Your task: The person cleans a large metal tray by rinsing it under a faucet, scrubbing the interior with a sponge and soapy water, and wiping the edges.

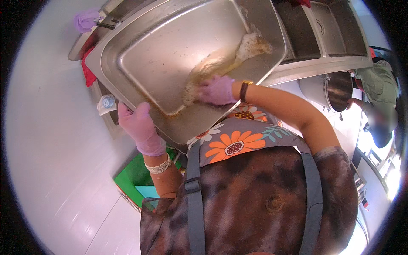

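A large, shallow stainless steel pan lies tilted across the sink area before me. My left hand, in a pinkish-purple glove, grips the pan's rim at its left corner, thumb raised on the inner side. In a matching glove, my right hand presses down inside the pan near its front edge. Whether its fingers hold anything is hidden. Brownish suds and murky liquid run from beside that hand towards the pan's right side. Brown residue lines the lower corner groove.
Steel sink basins stand at the upper right, with a big metal pot below them. Another person is beside the pot. A red cloth, a faucet handle and a purple glove are at the upper left.
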Demonstrator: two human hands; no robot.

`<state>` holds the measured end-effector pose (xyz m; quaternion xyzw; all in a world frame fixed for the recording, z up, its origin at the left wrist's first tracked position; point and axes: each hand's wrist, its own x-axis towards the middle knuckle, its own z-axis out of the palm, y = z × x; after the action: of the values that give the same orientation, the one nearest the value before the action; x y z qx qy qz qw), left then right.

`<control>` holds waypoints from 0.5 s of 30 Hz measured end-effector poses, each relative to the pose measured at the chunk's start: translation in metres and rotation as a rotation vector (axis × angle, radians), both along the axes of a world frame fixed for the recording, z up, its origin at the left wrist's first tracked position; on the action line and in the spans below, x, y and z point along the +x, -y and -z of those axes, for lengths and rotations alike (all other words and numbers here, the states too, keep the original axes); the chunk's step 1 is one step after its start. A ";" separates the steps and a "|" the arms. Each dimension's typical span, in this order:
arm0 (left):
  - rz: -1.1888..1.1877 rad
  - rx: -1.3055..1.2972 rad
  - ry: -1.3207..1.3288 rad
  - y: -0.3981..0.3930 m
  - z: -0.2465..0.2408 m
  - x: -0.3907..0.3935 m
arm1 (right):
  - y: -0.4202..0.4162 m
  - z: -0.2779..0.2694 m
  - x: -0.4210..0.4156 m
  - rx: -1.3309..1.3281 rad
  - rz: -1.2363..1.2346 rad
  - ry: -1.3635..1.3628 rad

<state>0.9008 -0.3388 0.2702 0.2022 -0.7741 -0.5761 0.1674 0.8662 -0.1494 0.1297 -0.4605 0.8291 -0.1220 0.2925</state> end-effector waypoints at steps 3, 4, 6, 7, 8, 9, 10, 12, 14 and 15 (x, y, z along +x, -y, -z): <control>-0.019 0.039 -0.009 -0.004 0.004 0.001 | 0.044 -0.023 0.021 -0.257 -0.184 0.012; -0.023 0.059 -0.015 -0.005 0.007 0.001 | 0.050 -0.040 0.028 -0.242 -0.074 0.111; -0.047 -0.058 0.048 -0.010 0.002 0.002 | 0.057 -0.061 0.040 -0.211 0.140 0.314; -0.062 -0.119 0.082 -0.012 0.002 0.003 | 0.052 -0.056 0.040 -0.217 0.072 0.256; -0.085 -0.032 0.046 -0.014 0.008 0.006 | 0.040 -0.047 0.038 -0.223 0.002 0.199; -0.125 0.052 -0.002 -0.018 0.015 0.010 | 0.027 -0.038 0.031 -0.233 -0.086 0.134; -0.158 0.132 -0.054 -0.019 0.021 0.011 | 0.016 -0.028 0.019 -0.163 -0.069 0.128; -0.165 0.122 -0.047 -0.016 0.027 0.015 | -0.008 -0.003 -0.005 -0.030 -0.023 0.129; -0.194 0.260 -0.048 -0.021 0.026 0.016 | -0.012 0.003 -0.015 0.070 -0.007 0.094; -0.196 0.230 -0.058 -0.022 0.028 0.018 | -0.011 0.002 -0.018 0.095 -0.016 0.059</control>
<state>0.9184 -0.3172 0.2421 0.2776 -0.6746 -0.6473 0.2209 0.8482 -0.1384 0.1279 -0.4489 0.8213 -0.0935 0.3394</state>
